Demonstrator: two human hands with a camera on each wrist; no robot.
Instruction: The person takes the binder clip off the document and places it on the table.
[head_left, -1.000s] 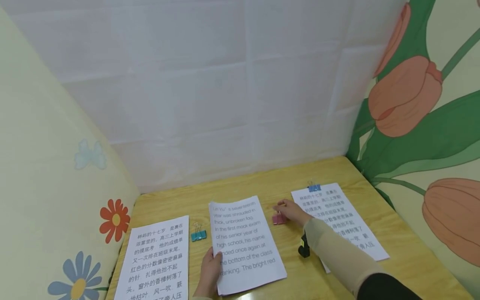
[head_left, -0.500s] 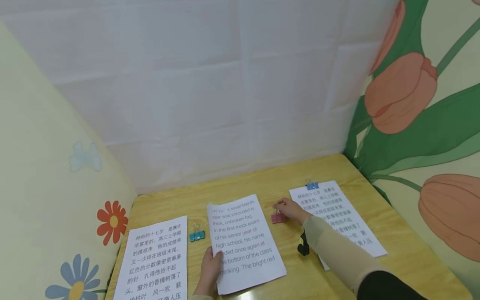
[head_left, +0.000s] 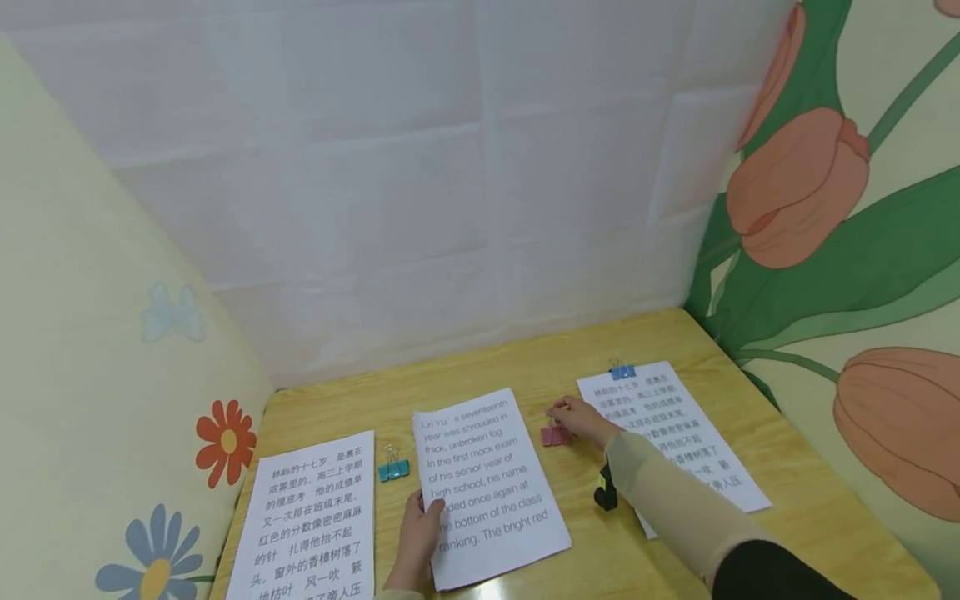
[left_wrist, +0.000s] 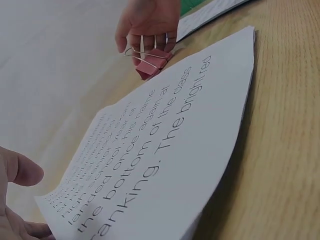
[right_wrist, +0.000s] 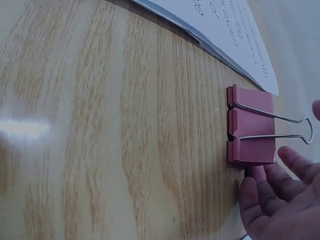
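Where the left hand (head_left: 415,533) grips the English-printed sheets (head_left: 491,483) by their left edge, I see the thumb above and the fingers beneath. The right hand (head_left: 583,419) is at the pink binder clip (right_wrist: 254,127): fingers loosely bent beside its body, thumb apart beyond the wire handle; I cannot tell from here whether any finger touches it. The clip sits on the wooden table (head_left: 465,375), between these sheets and the blue-clipped stack (head_left: 678,429); a teal clip (head_left: 393,471) lies left of the sheets.
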